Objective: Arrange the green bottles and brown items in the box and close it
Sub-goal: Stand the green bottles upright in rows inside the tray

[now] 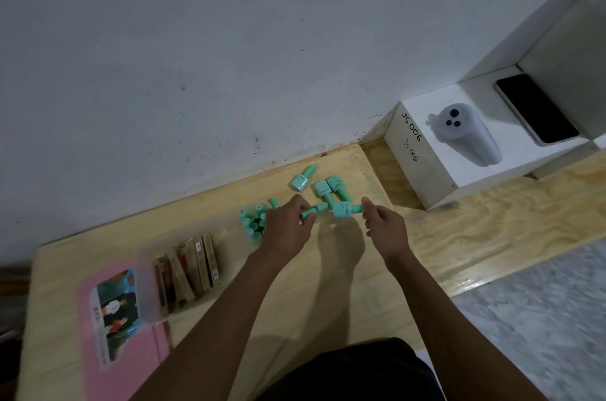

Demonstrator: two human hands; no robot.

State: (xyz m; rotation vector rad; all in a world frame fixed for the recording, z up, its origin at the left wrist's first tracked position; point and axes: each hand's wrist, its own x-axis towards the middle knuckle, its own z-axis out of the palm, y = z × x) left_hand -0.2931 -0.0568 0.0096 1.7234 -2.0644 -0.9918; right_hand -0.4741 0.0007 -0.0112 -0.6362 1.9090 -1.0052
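Several small green bottles lie loose on the wooden table near the wall, one (302, 178) farthest back and a pair (329, 187) beside it. My left hand (288, 230) grips a green bottle (314, 210) by its cap. My right hand (385, 227) pinches the cap of another green bottle (344, 210). A clear plastic box (147, 289) holds a cluster of upright green bottles (254, 223) at its far end and a row of brown items (190, 266) at its near end. Its pink lid (111, 318) lies open to the left.
A white carton (426, 171) marked with handwritten letters stands at the right, with a pale device (465, 135) on it. A black phone (534, 109) lies further right. The wall runs close behind the table (328, 286); grey floor shows at lower right.
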